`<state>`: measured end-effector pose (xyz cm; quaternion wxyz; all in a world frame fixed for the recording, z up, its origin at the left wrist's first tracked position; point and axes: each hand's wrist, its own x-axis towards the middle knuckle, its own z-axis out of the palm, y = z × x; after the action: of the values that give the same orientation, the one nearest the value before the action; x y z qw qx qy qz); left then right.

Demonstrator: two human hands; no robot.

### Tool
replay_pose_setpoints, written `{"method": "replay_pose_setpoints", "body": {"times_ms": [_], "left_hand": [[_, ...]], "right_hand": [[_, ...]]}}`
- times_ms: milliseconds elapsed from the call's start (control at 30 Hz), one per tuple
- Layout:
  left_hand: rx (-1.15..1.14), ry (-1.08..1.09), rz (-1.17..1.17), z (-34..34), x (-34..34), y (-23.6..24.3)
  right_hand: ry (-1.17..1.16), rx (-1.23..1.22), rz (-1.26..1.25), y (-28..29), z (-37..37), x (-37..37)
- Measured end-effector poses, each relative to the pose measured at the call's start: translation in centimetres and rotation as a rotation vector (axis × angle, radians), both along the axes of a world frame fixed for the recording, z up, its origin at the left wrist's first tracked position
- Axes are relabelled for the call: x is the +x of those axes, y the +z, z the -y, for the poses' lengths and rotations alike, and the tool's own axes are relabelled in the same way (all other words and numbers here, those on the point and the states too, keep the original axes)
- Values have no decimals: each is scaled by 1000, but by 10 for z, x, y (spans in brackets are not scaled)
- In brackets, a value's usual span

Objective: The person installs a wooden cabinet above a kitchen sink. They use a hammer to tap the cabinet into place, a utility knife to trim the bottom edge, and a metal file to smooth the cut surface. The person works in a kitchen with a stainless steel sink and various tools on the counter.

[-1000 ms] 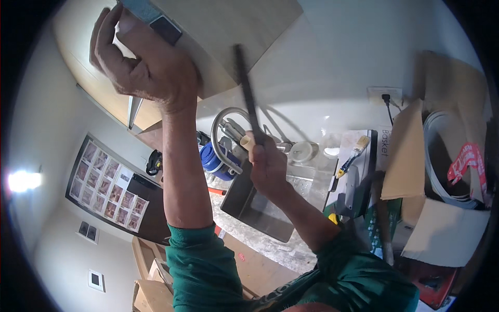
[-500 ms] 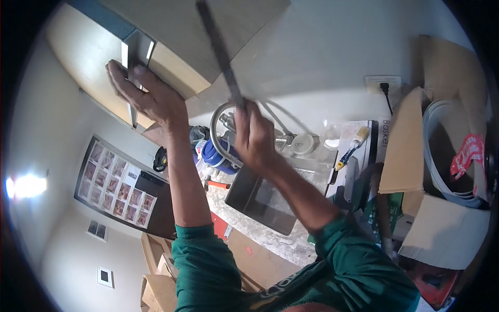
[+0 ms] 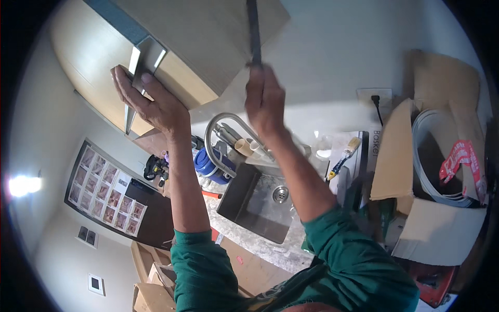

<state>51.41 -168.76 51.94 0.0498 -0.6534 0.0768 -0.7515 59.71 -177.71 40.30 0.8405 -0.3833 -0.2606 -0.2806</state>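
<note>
1. From where I stand, the left hand (image 3: 156, 106) curves around a silver, angular metal channel (image 3: 149, 54), thumb and fingers on opposite sides, perhaps to steady it; whether they pinch it, I cannot tell.
2. Beside that grip runs the edge of a pale, flat-sided wooden cabinet (image 3: 93, 57).
3. The right hand (image 3: 266, 99) closes tightly on one end of a dark, long, narrow bar (image 3: 253, 31), probably leaving its length free above the fist.
4. Right of that fist, pale bare wall (image 3: 338, 52) offers room; below, left, a curved, brushed-metal faucet (image 3: 209, 138) limits downward movement.
</note>
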Motion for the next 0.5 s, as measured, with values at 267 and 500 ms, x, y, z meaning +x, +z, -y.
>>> {"method": "replay_pose_setpoints", "body": {"times_ms": [267, 500], "left_hand": [[3, -75, 30, 2, 0, -1], [35, -34, 63, 1, -1, -1]], "right_hand": [[59, -242, 124, -84, 3, -73], [233, 84, -136, -3, -15, 6]]}}
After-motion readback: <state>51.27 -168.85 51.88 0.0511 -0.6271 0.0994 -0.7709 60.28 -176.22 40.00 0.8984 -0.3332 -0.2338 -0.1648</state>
